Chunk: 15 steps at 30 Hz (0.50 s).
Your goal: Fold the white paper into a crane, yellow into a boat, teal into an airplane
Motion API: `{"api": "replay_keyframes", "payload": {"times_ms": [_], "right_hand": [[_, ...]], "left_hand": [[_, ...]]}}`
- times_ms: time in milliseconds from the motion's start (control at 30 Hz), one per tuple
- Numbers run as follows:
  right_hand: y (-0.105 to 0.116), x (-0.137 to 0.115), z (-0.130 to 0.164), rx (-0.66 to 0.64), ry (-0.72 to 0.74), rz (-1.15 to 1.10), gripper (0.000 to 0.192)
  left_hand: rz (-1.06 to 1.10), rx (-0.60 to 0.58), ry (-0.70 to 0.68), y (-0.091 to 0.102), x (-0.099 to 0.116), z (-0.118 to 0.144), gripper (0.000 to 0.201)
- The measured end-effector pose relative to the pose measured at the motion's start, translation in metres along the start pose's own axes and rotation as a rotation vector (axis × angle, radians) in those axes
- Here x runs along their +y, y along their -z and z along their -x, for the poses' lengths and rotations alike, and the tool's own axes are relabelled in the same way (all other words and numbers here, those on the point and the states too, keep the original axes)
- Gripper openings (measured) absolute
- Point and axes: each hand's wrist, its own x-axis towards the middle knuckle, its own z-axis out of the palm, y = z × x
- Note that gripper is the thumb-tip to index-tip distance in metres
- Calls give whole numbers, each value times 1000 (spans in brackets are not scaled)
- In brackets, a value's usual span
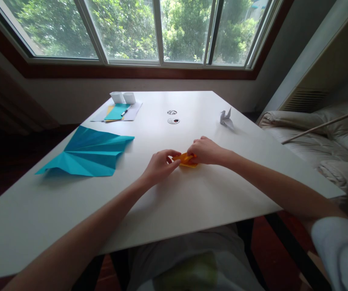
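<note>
On my white table, a big teal sheet, creased into a fan of folds, lies near the left edge. At the far left corner I see two small white cups side by side, touching a stack of white, yellow and teal papers with a pen lying on it. Two round cable holes sit mid-table toward the far edge. A white paper crane stands near the far right corner. Beyond the right edge lies pale bedding.

Both arms stretched forward, left hand pinching, right hand curled palm-down, fingertips nearly meeting
</note>
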Motion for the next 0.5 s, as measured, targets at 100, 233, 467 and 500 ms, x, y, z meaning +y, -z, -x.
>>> {"api": "replay_keyframes", "payload": {"times_ms": [100, 233, 467, 500], "right_hand": [[1, -3, -1, -24, -6, 14, 12], [1, -5, -1, -34, -6, 1, 10], [1, 1, 1, 10, 41, -22, 9], [2, 3, 2, 19, 51, -34, 9]], "left_hand": [[16, -3, 4, -2, -1, -1, 30], [52, -1, 7, -5, -2, -2, 31], [-1, -14, -3, -5, 0, -2, 33], [1, -8, -8, -5, 1, -2, 35]]}}
